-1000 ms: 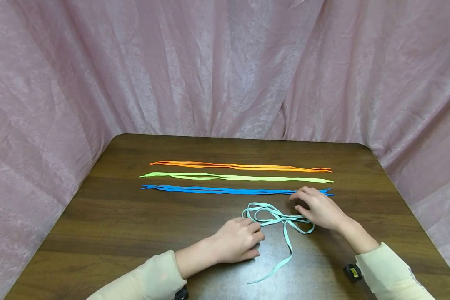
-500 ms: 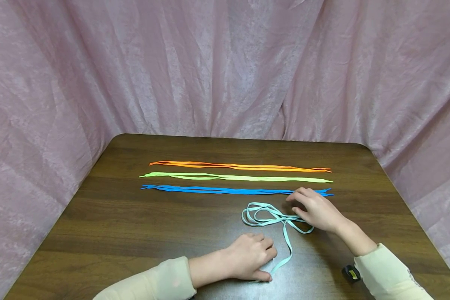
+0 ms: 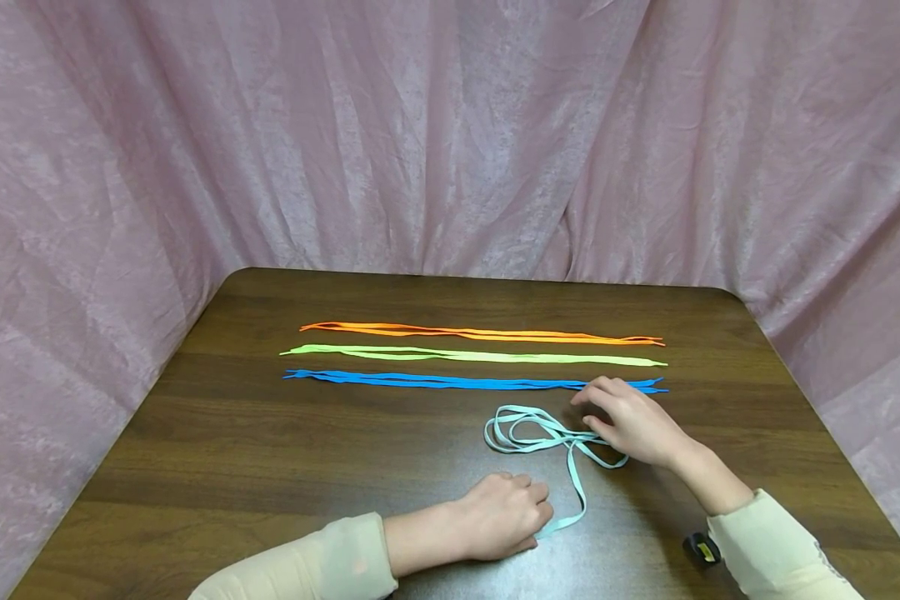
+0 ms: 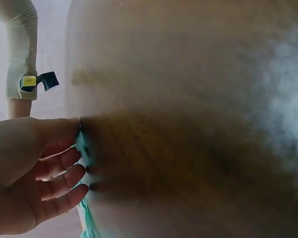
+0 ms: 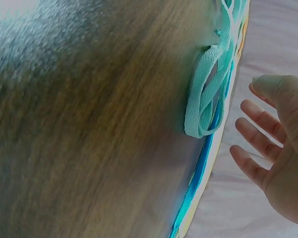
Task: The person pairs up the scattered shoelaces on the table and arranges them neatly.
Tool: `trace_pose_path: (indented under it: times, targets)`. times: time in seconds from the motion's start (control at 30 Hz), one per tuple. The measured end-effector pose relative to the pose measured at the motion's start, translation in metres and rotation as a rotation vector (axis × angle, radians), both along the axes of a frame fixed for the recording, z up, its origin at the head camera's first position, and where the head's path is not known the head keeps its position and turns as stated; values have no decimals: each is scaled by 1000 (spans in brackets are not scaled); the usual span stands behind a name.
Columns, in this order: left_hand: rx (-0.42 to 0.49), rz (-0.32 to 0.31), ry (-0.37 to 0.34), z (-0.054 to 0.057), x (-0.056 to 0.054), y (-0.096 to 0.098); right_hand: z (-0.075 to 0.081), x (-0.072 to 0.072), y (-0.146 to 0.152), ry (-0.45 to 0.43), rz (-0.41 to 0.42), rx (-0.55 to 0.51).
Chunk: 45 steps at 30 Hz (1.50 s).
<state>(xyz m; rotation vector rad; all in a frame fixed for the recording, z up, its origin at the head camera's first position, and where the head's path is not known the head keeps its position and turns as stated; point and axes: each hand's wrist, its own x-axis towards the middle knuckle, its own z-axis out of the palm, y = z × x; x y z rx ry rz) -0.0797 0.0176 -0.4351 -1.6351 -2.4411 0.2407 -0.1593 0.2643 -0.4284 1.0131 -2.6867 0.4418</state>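
A mint-green shoelace lies loosely looped on the table, with one tail running toward the near side. My left hand is down at that tail and pinches it near its end; the tip is hidden by the hand. In the left wrist view the thumb and fingertips of the left hand meet by the green lace. Over the right loops hovers my right hand, fingers loosely bent. The right wrist view shows the right hand holding nothing, apart from the lace.
Beyond the green lace, three doubled laces lie stretched side by side: blue, yellow-green and orange. They rest on a brown wooden table. A pink curtain hangs behind and around it.
My left hand has left the lace's left loops, moved toward the near side and right, and taken the tail near its end. The right hand has shifted slightly left.
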Motion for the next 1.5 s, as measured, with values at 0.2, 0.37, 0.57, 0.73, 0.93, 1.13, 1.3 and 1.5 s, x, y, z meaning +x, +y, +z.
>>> trace_pose_path:
  times: [0.2, 0.37, 0.57, 0.73, 0.93, 1.13, 1.3, 1.5]
  targets:
    - [43, -25, 39, 0, 0, -1, 3, 3, -3, -12, 9, -1]
    - [78, -27, 56, 6, -3, -5, 6, 7, -9, -17, 45, -10]
    - [97, 1, 80, 16, -11, -12, 7, 11, -17, 9, 117, -34]
    - [163, 24, 88, 23, -18, -20, 3, 18, -24, 5, 160, -36]
    - [202, 84, 46, 34, -25, -33, -3, 26, -29, -36, 217, -28]
    - [224, 145, 25, 42, -32, -45, -10, 32, -33, -61, 265, 3]
    - [265, 160, 45, 47, -35, -55, -13, 34, -34, -61, 245, 15]
    - [282, 190, 52, 50, -38, -64, -14, 35, -33, -9, 270, 14]
